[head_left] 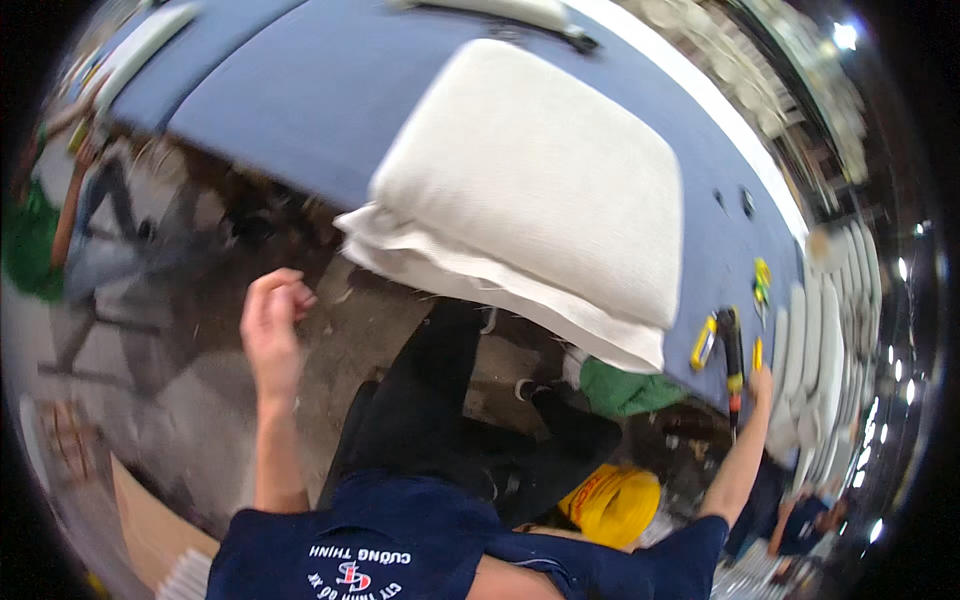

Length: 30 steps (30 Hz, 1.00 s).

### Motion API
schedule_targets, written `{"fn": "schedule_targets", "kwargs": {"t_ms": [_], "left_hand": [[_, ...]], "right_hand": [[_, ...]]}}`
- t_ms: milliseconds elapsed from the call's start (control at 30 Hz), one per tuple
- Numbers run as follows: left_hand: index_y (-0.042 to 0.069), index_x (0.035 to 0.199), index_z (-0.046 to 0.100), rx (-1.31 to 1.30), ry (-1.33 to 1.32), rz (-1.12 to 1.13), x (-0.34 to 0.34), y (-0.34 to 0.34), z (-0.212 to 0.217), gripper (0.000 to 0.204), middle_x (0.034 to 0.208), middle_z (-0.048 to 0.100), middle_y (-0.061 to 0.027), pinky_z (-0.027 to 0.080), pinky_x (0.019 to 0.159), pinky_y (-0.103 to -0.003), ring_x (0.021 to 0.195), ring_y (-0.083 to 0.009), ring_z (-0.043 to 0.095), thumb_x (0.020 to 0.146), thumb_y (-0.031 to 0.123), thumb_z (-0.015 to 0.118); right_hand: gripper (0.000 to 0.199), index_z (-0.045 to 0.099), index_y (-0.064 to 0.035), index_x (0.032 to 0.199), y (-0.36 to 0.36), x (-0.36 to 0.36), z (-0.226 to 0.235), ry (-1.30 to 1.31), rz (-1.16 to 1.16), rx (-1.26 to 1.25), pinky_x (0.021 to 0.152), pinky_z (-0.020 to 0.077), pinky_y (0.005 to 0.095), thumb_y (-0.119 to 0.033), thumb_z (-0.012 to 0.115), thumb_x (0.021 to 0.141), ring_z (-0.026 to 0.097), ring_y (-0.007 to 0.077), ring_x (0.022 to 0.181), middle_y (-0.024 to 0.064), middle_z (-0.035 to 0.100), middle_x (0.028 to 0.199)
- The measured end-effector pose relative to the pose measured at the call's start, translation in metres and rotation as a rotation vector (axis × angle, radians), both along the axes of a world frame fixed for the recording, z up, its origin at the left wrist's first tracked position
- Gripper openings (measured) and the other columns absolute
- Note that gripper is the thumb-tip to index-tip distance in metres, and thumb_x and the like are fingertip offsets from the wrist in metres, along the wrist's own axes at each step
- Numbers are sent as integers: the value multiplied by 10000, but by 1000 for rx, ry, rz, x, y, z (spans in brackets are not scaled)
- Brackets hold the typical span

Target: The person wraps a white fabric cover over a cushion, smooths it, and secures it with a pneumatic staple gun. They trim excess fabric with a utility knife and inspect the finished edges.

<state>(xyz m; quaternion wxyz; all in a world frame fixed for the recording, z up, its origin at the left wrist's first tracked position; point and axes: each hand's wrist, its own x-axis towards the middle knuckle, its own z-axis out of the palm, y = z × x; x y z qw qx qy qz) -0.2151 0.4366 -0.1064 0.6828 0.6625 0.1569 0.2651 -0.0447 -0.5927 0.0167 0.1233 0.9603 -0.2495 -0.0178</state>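
A cream fabric seat cushion [540, 170] lies on the blue-covered table, its loose raw-edged fabric hanging over the near edge. Off the table's edge, to the left of the cushion, my left hand [270, 318] is raised with its fingers curled in; no object shows in it, and it is slightly blurred. My right hand [762, 382] reaches to the table's right end, closed around a slim yellow tool [758, 353] whose kind I cannot make out. Just left of that hand lie a black power screwdriver [732, 350] and a yellow box-like item [704, 342].
Beyond my right hand lies a yellow-green handled tool [762, 280]. Small black parts [747, 203] rest on the blue table [270, 100]. Stacked pale cushions [815, 350] line the right side. A yellow bucket [615, 503] stands below. A co-worker in green [35, 245] is at far left.
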Motion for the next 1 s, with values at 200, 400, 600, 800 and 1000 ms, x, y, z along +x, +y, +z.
{"fn": "schedule_targets", "kwargs": {"t_ms": [200,400,600,800,1000], "left_hand": [[28,1406,647,229,-60,4,47,-37,43,340,1080,679,-32,477,813,-241,922,-74,585,1091,118,555],[-28,1083,698,286,162,-86,70,-37,53,202,812,648,19,457,647,-246,705,-48,531,1079,159,622],[-36,1069,739,275,274,-111,77,-42,46,388,721,690,-47,507,653,-304,679,-99,638,1078,337,632],[46,881,723,666,299,-14,103,-33,50,388,682,679,-169,523,609,-465,682,-414,688,1046,391,660],[87,859,702,724,79,7,92,-29,41,266,760,700,-109,528,600,-462,698,-352,701,995,314,723]], "right_hand": [[319,515,-51,1381,152,43,22,-451,312,807,640,543,286,-226,514,1115,641,123,700,39,598,825],[251,565,-60,1235,451,53,129,-365,719,917,546,488,259,-290,579,1135,626,80,653,29,619,841],[272,562,-44,1279,667,-9,122,-47,1081,858,560,497,220,-239,625,1101,627,70,640,86,764,1018],[488,682,-123,1436,767,1,100,-97,1596,429,564,505,322,-42,742,958,640,208,602,112,749,915],[497,714,-166,1422,807,4,92,6,1516,364,598,501,352,-49,754,941,646,224,617,114,696,829]]}}
